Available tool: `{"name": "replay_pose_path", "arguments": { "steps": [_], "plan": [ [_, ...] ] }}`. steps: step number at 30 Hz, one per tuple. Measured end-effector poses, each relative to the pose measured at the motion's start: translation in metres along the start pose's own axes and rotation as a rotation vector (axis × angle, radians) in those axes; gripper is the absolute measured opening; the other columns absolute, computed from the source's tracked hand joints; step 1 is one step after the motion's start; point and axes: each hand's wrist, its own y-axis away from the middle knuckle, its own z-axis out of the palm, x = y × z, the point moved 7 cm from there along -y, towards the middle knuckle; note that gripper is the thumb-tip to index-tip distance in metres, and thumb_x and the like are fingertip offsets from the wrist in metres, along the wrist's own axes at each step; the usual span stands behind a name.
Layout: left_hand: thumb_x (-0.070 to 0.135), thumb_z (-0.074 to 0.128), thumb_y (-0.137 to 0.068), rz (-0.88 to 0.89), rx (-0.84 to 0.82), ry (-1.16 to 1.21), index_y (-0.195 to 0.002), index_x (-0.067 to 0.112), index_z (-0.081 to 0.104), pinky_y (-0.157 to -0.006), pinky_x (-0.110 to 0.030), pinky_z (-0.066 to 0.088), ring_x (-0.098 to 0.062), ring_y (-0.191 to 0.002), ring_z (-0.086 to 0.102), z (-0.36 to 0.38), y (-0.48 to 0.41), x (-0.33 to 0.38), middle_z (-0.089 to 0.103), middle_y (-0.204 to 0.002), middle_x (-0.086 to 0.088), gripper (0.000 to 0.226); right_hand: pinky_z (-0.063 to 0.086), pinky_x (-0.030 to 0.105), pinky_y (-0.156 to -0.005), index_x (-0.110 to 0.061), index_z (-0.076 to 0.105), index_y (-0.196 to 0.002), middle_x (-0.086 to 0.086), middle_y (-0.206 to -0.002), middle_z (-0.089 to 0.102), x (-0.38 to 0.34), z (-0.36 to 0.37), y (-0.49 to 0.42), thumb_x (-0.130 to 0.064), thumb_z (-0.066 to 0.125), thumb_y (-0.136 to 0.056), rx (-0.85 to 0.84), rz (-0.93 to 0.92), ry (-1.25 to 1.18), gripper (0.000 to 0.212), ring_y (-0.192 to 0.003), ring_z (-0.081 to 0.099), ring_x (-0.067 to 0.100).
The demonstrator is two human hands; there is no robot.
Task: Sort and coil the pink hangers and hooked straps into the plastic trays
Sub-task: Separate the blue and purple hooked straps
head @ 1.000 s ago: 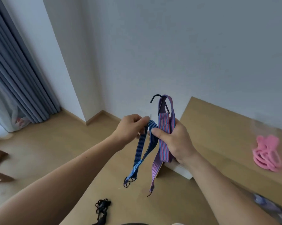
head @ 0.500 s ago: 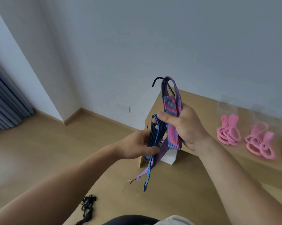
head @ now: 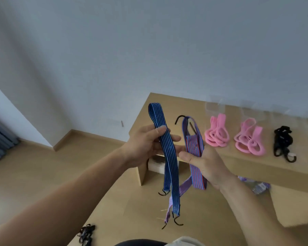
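Plastic trays (head: 214,107) (faint, edges blurred)

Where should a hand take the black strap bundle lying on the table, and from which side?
Grip the black strap bundle at its bunched middle, coming from above and closing across its narrow width. It lies flat on the table, elongated toward the camera, and its hook juts out at the near end, so that end is probably best avoided.
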Motion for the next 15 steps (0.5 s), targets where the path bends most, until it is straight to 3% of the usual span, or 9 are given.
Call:
{"name": "replay_pose_path", "arguments": {
  "steps": [2,5,8,10,13,15],
  "plan": [
    [0.023,0.041,-0.105,-0.002,0.025,0.079,-0.111,0.003,0.051,-0.072,-0.038,0.059,-0.031,-0.089,0.073,0.014,-0.012,0.005,0.073,-0.106,-0.017,0.024,0.055,0.029,-0.081,-0.010,0.062,-0.106,0.002,-0.099,0.074,0.018,0.001,0.011,-0.009,0.075,-0.080,-0.044,0.028,0.009,0.030,-0.093,0.069,0.020],
    [0.022,0.042,-0.105,0.006,0.087,0.119,-0.108,0.004,0.053,-0.068,-0.035,0.059,-0.030,-0.086,0.074,0.021,-0.029,0.011,0.073,-0.105,-0.018,0.021,0.055,0.027,-0.078,-0.018,0.067,-0.101,0.012,-0.099,0.074,0.029,-0.003,0.026,-0.013,0.075,-0.079,-0.092,0.045,-0.076,0.024,-0.093,0.071,0.028],
    [0.020,0.044,-0.104,-0.014,0.216,0.060,-0.107,0.001,0.054,-0.064,-0.033,0.059,-0.029,-0.085,0.074,0.016,-0.044,0.008,0.075,-0.101,-0.016,0.022,0.057,0.034,-0.075,-0.027,0.070,-0.092,0.013,-0.093,0.075,0.026,-0.022,0.035,-0.013,0.074,-0.078,-0.011,0.027,-0.085,0.021,-0.086,0.072,0.028],
    [0.023,0.048,-0.102,-0.078,0.320,-0.089,-0.105,-0.001,0.057,-0.057,-0.032,0.058,-0.027,-0.077,0.074,0.010,-0.051,-0.001,0.076,-0.091,-0.015,0.026,0.058,0.036,-0.073,-0.028,0.069,-0.087,0.011,-0.090,0.076,0.022,-0.036,0.037,-0.015,0.076,-0.074,0.069,0.019,-0.068,0.019,-0.084,0.074,0.028],
    [0.039,0.044,-0.100,-0.249,0.388,-0.514,-0.093,-0.001,0.062,-0.048,-0.026,0.050,-0.023,-0.057,0.069,0.006,-0.052,-0.023,0.074,-0.071,-0.015,0.045,0.059,0.033,-0.070,-0.019,0.070,-0.089,0.010,-0.088,0.076,0.011,-0.050,0.037,-0.013,0.075,-0.076,0.115,-0.022,-0.063,0.015,-0.081,0.074,0.028],
    [0.040,0.043,-0.099,-0.186,0.394,-0.766,-0.084,0.005,0.063,-0.051,-0.028,0.052,-0.019,-0.054,0.066,0.009,-0.055,-0.031,0.071,-0.062,-0.009,0.043,0.057,0.031,-0.070,-0.008,0.067,-0.093,0.007,-0.085,0.076,0.003,-0.059,0.034,-0.008,0.074,-0.081,0.126,-0.045,0.000,0.014,-0.079,0.073,0.025]
  ]
}}
